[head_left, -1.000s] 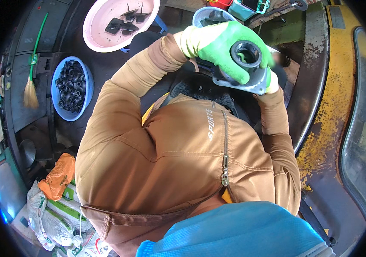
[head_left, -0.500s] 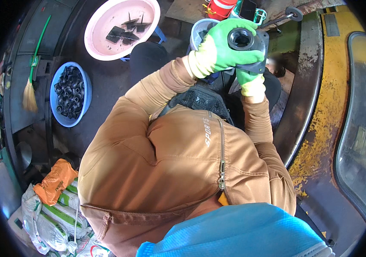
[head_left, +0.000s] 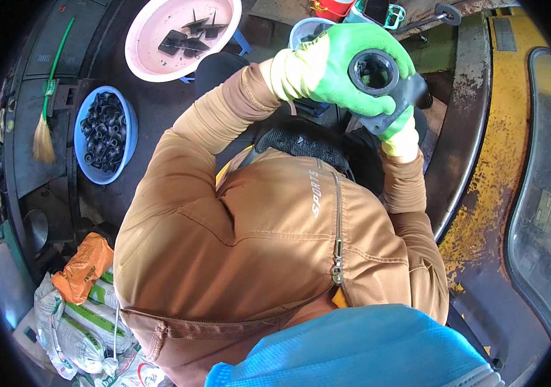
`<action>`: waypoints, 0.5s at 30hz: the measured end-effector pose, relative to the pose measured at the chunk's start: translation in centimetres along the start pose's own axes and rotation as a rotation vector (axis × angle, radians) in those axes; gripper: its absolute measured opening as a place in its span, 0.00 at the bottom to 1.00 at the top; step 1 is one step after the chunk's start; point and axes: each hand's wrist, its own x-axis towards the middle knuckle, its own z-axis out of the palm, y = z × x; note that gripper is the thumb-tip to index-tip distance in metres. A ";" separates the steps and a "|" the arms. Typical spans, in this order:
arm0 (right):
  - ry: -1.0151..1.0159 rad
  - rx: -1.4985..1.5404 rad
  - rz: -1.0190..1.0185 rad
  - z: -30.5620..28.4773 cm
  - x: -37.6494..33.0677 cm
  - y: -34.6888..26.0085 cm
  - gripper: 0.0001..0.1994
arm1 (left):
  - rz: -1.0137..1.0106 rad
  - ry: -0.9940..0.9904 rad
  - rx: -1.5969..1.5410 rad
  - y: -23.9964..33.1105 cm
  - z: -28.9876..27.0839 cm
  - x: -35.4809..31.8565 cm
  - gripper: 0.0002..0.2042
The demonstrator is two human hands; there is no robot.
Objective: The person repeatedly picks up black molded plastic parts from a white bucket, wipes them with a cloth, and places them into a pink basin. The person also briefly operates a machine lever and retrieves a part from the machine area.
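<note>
High in the head view, both my hands wear green gloves with pale yellow cuffs. My left hand [head_left: 340,61] wraps over a black moulded part [head_left: 393,76], its thumb and fingers around a thick round collar with a hole through it. A flat plate with a corner sticks out below and beside the collar. My right hand [head_left: 403,132] is under the plate's lower right side; most of its fingers are hidden behind the part, but it appears to support it. The part is tilted, with the hole facing up towards me.
A pink basin [head_left: 149,68] holding black spiked plates stands at upper left. Left of me, a blue basin [head_left: 132,129] is full of black tubular pieces. A small pale bucket [head_left: 298,32] sits behind my left hand. On the right runs a worn yellow machine panel [head_left: 491,168] with a window.
Both hands have brought the black part slightly right and nearer to me. It has turned a little, and my left elbow is swung further out.
</note>
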 end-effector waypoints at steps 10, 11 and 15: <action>-0.404 -0.218 -0.126 -2.0 -3.7 0.2 0.22 | 0.033 -0.421 -0.250 -0.3 0.2 0.7 0.22; -0.411 -0.189 -0.107 -1.6 -4.0 0.4 0.22 | 0.105 -0.428 -0.239 -0.6 0.4 0.9 0.23; -0.373 0.225 0.042 1.0 -3.7 2.7 0.22 | 0.152 -0.307 -0.112 -2.2 0.2 0.4 0.26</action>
